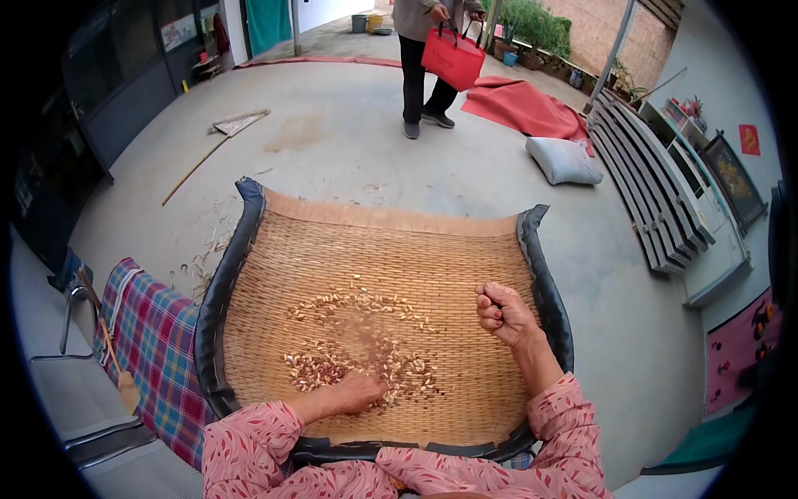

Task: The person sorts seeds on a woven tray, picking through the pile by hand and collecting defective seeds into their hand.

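The fingers of your left hand (359, 391) dip into the red and pale kernels (314, 366), their grip hidden, while those of your right hand (509, 316) curl closed over the tray's right side, anything inside them unclear. The kernels lie scattered mid-tray on the woven tray (465, 249), edged in black; beyond it, on the floor (349, 158), a person (414, 75) holds a red bag (453, 60).
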`<state>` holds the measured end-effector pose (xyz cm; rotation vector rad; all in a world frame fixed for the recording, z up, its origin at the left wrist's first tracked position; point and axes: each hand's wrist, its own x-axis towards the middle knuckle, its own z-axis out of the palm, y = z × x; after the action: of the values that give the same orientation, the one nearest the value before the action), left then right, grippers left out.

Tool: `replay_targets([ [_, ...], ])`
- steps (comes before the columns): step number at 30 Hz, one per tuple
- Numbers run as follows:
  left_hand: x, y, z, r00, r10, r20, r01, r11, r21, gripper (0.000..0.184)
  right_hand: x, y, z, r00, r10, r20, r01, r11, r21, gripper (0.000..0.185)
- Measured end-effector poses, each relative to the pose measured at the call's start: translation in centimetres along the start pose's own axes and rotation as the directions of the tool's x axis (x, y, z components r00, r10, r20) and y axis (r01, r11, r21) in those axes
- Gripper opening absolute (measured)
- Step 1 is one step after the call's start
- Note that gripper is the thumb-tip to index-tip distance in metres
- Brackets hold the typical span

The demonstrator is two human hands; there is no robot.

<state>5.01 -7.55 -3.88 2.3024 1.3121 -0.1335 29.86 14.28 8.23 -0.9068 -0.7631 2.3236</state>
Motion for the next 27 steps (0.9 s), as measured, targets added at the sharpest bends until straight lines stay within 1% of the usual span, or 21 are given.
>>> replay_targets([
  [8,0.0,-0.1,0.2,0.999,0.009,-0.031,-0.010,1.000,-0.009,0.027,0.0,0.0,0.2,1.000,0.004,-0.011,-0.004,1.000,-0.016,0.016],
  [11,0.0,-0.2,0.1,1.000,0.004,0.001,-0.004,1.000,-0.003,0.026,-0.1,0.0,0.4,1.000,0.002,-0.008,-0.002,1.000,-0.016,0.016],
  [14,0.1,-0.3,0.4,1.000,-0.004,0.000,0.004,1.000,-0.008,0.026,-0.1,0.1,0.4,1.000,0.001,0.004,-0.001,1.000,-0.015,0.016],
  [17,0.1,0.1,0.0,0.999,-0.025,-0.044,0.024,0.999,-0.026,0.022,0.0,0.1,0.3,1.000,0.005,0.009,-0.005,1.000,-0.012,0.015],
  [22,0.0,0.6,-0.9,0.999,-0.034,-0.005,0.034,0.999,-0.040,0.023,0.1,-0.1,0.1,1.000,0.006,-0.008,-0.006,1.000,0.017,0.015],
  [24,-0.1,0.9,-1.2,0.999,-0.044,0.008,0.044,0.998,-0.038,0.024,0.4,-0.2,-0.6,1.000,-0.006,-0.001,0.007,0.999,0.047,0.015],
  [27,0.0,0.7,-1.3,0.999,-0.027,0.023,0.027,1.000,-0.005,0.024,0.1,-1.8,-1.2,0.992,-0.093,-0.085,0.102,0.989,0.109,0.015],
])
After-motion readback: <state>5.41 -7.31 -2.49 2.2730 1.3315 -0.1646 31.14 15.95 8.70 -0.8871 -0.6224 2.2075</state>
